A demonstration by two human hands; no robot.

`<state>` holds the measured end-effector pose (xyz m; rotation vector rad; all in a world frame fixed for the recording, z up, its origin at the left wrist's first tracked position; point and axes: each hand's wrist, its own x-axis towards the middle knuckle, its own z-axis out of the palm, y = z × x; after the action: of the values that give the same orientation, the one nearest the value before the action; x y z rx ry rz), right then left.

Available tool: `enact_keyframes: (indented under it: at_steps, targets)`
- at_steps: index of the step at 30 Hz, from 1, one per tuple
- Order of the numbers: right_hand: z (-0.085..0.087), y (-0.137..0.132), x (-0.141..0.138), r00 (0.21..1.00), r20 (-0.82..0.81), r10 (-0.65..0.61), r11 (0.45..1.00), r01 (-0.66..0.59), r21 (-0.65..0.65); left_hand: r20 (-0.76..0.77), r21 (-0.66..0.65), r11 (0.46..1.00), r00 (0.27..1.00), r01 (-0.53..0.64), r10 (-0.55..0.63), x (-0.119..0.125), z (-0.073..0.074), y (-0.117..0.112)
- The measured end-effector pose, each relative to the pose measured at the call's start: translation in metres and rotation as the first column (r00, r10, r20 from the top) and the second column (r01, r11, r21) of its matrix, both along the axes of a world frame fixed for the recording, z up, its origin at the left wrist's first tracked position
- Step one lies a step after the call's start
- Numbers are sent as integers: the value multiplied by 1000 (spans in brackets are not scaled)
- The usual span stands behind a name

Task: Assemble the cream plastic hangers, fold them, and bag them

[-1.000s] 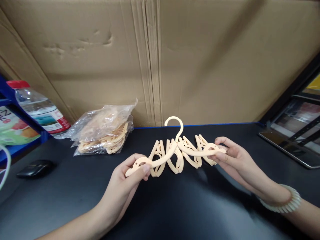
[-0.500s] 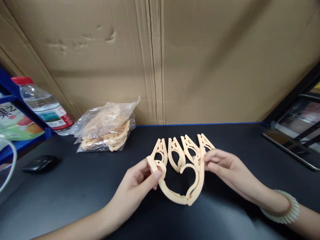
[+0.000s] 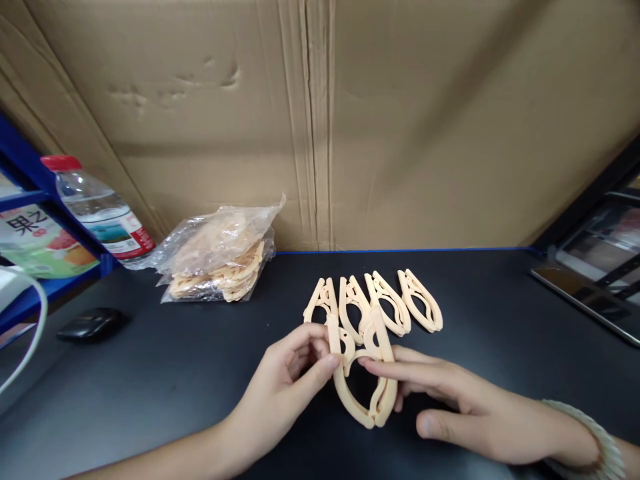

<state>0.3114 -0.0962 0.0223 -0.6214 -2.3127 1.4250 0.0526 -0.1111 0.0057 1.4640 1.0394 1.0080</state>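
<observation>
A beige folding clothes hanger (image 3: pixel 347 403) stands over the black table with its two arms folded close together. My left hand (image 3: pixel 280 393) pinches its left arm between thumb and fingers. Across the right arm lies the index finger of my right hand (image 3: pixel 465 407), while its other fingers go behind that arm; the thumb sticks out apart. Just beyond are several similar folded hangers in a row, among them one at the far right (image 3: pixel 437 313) and one beside it (image 3: pixel 404 317). The held hanger partly covers the row's left members.
A clear plastic bag (image 3: pixel 220 247) of stacked beige hangers sits at the back left. Behind it leans a red-capped water bottle (image 3: pixel 107 213) by a blue shelf (image 3: pixel 30 197). A black mouse (image 3: pixel 93 325) lies at left, a tablet-like device (image 3: pixel 585 300) at right. Cardboard (image 3: pixel 425 133) walls the back.
The hanger's arms have swung together from a wide spread, its right arm moving left. My right hand has come left and lower, its index finger now across the front and its thumb apart.
</observation>
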Motion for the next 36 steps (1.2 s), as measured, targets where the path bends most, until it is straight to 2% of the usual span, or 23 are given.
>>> enact_keyframes:
  at_steps: [4,6,11,17,28,31,36]
  targets:
    - [-9,-2,0,999,-39,-14,993,9,-119,-7,21,1000,1000,11,-11,2,2,-2]
    - [-13,-2,0,999,-45,-29,990,23,-138,-3,35,999,1000,19,-19,3,4,-3]
    - [-9,-4,-3,998,-62,-13,998,9,-57,18,55,997,998,59,-60,6,10,-6]
    - [1,-6,-3,1000,9,-12,989,10,145,63,-53,995,995,82,-78,6,6,-8]
    - [5,-7,-6,997,72,13,989,-23,144,68,-125,992,998,10,-2,8,2,-4]
    - [7,-8,-7,995,90,34,989,-46,141,-6,-87,996,1000,13,-13,10,3,-5]
    - [7,-10,-5,988,136,68,995,-76,58,-80,-40,999,997,4,-7,11,6,-8]
